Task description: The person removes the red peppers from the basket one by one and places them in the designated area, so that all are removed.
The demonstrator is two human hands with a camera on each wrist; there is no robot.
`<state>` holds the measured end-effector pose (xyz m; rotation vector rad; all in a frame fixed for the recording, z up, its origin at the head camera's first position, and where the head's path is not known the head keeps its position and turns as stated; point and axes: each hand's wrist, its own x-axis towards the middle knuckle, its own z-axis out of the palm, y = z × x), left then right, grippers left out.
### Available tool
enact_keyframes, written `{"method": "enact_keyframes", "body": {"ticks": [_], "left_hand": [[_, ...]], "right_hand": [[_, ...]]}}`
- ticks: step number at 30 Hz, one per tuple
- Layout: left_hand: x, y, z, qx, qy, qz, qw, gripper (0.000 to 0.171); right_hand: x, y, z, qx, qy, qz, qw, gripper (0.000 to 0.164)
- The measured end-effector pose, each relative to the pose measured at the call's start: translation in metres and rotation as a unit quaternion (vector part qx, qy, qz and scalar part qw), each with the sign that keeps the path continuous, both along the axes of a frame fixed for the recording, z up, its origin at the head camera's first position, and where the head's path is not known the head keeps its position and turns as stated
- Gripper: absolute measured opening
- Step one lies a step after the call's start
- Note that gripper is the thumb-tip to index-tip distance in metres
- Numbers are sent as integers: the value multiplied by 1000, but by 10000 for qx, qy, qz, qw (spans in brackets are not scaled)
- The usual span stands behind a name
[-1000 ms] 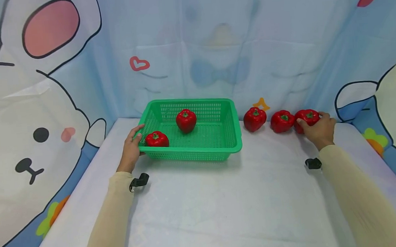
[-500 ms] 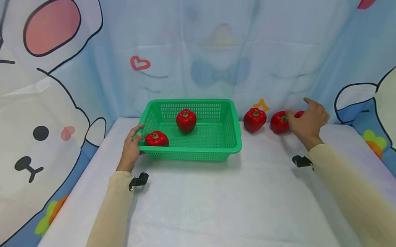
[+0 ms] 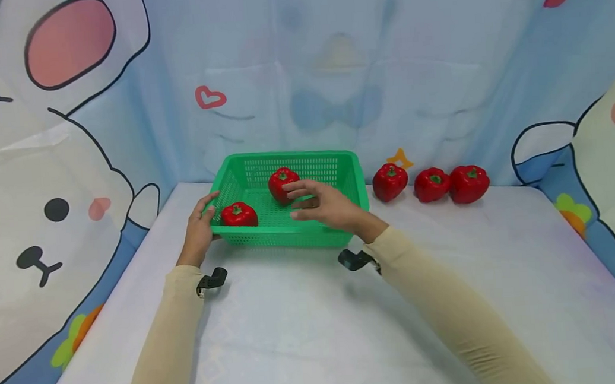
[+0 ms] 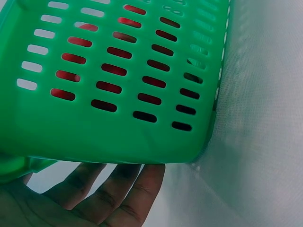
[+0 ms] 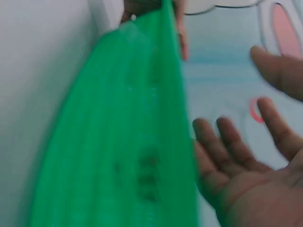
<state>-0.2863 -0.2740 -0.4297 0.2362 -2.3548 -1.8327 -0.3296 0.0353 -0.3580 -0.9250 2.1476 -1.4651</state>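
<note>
1. One bare right hand [image 3: 321,206] hangs over the basket [image 3: 283,229], its fingers apart and nothing in them. Coming down low, I think it could catch the near rim and jolt everything inside.
2. Its fingertips overlap the rear pepper [image 3: 280,177] in the head view; I can't tell whether they touch. A hurried grab could push that shiny skin away and set it rolling.
3. Over at the basket's left end, the left hand [image 3: 198,232] is clamped on the rim. Too hard a pull there might tip or slide the basket, and the front pepper [image 3: 239,214], in the near left corner, could roll.
4. Farther out on the white table [image 3: 294,312], right of the basket, the nearest pepper [image 3: 389,182] could be knocked if the basket slides. The middle pepper [image 3: 432,184] and end pepper [image 3: 469,184] sit touching, so nudging one would probably shift its neighbour.
</note>
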Motion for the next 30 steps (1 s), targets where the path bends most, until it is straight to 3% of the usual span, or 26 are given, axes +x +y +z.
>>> {"method": "enact_keyframes", "body": {"ticks": [6,10,13,19,22,26,28,30], "left_hand": [[-1,0,-3,82,20,-23,10000,43],[-3,1,-3,-11,136,-92,9999,43],[-3,0,-2,-66,129,-94,9999,43],[-1,0,1,32,58,-83,9999,44],[4,5,10,20,40,-97,9999,44],[4,3,8,-69,117,-69,9999,44],[-1,-1,-1,-95,150,-48,9998,43],[-1,-2,-1,-115,118,-19,9999,43]], "right_hand": [[-11,-65,-18,564,-290,-241,9977,63],[-22,-92,-23,853,-429,-485,9942,67],[-29,-105,-27,1072,-414,-421,9925,71],[-36,-114,-33,1529,123,124,9881,74],[-37,-115,-33,1668,318,282,9851,71],[-37,-116,-33,1729,378,229,9839,66],[-36,-116,-33,1738,336,166,9841,65],[-35,-116,-34,1747,322,117,9840,67]]}}
